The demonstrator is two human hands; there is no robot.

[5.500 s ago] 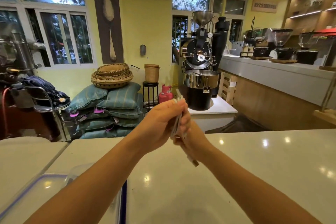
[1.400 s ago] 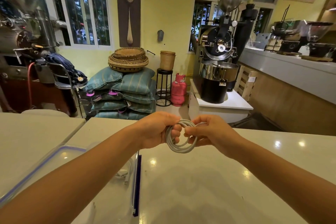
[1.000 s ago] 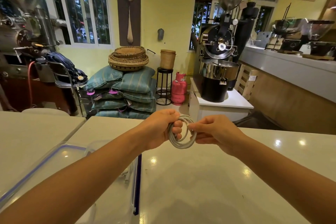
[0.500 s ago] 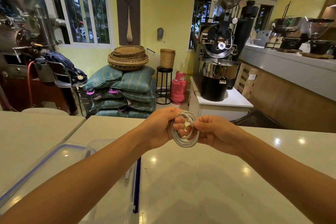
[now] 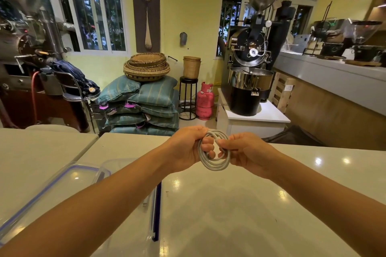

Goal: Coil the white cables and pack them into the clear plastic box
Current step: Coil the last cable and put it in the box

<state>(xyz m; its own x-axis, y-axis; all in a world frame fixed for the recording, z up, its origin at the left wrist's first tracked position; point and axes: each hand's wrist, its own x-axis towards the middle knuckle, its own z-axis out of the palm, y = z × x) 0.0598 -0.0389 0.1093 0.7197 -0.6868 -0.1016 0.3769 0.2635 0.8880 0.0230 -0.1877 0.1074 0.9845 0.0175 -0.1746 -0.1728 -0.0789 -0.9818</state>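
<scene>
Gripping white cable, both hands outstretched.

A black coffee roaster stands on a white plinth before a pale yellow wall. Left of it: a pink gas cylinder, a black stool, stacked teal sacks topped with woven trays, then white-framed windows. Right of it runs a long grey counter. Nearer than it, a glossy white table reflects lamps.
</scene>
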